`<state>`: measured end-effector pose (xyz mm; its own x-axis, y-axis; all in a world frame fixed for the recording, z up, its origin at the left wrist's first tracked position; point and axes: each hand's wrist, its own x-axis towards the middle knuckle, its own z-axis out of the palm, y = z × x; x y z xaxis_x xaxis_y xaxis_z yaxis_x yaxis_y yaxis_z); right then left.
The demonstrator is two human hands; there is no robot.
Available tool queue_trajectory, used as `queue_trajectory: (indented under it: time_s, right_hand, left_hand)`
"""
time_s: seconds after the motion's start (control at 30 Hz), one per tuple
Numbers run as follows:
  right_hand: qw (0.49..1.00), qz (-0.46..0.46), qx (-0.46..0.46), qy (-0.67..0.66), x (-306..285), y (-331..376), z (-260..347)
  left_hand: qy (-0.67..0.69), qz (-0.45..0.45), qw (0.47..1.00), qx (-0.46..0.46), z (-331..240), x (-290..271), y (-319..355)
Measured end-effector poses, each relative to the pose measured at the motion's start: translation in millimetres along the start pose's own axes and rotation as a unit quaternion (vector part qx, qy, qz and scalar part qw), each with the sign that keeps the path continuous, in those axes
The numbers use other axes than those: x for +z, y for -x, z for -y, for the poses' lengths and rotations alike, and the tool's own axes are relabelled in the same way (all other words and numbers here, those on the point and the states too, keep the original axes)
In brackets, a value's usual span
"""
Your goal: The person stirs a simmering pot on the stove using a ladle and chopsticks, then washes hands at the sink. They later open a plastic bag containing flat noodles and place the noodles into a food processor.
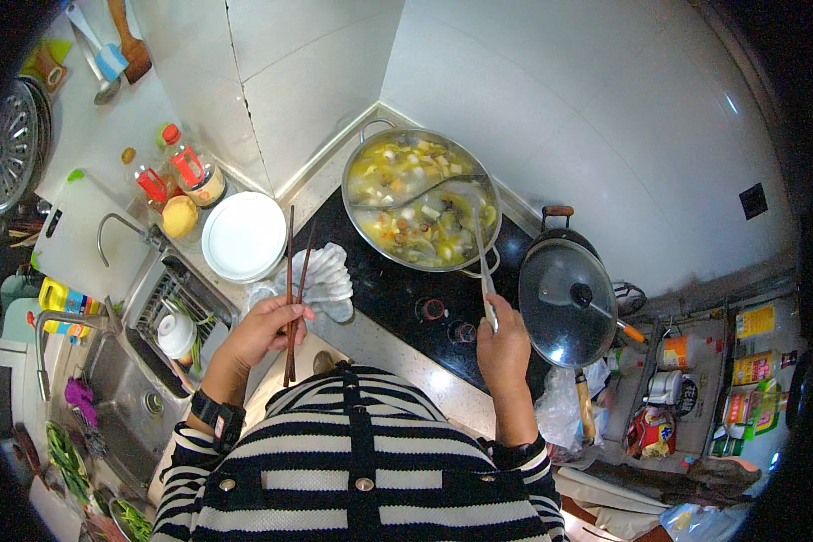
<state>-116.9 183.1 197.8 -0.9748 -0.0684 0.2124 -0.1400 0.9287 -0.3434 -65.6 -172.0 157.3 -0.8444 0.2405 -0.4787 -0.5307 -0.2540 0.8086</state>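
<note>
My left hand point(260, 336) is closed on a pair of dark brown chopsticks point(290, 271), whose upper ends point away from me and stand slightly apart. In my right hand point(504, 341) is the pale handle of a ladle point(488, 275). The ladle reaches into the near side of a wide steel pot point(359, 222), and its bowl lies in the broth, hard to make out. A curved divider splits the pot. Yellowish soup with tofu-like cubes, white balls and mushroom-like pieces fills both halves. Beyond my left hand, a crumpled grey-white cloth point(323, 282) lies beside the cooktop.
The pot stands on a black cooktop point(393, 294). To its right sits a pan under a glass lid point(560, 303). White plates point(244, 237), sauce bottles point(197, 176) and a sink point(122, 411) are on the left. Shelves with packages point(668, 388) stand at right.
</note>
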Motion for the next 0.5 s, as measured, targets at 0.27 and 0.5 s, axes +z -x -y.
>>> queue_trajectory:
  time_s: [0.27,0.5]
  right_hand:
    - [0.999,-0.033,0.007,0.030,17.9,-29.2,-15.1]
    - [0.994,0.001,-0.005,-0.111,42.2,-38.8,-34.0]
  left_hand:
    - [0.008,0.002,1.000,0.003,-1.9,2.2,4.4]
    - [0.009,-0.008,1.000,0.010,-0.3,-2.6,8.8]
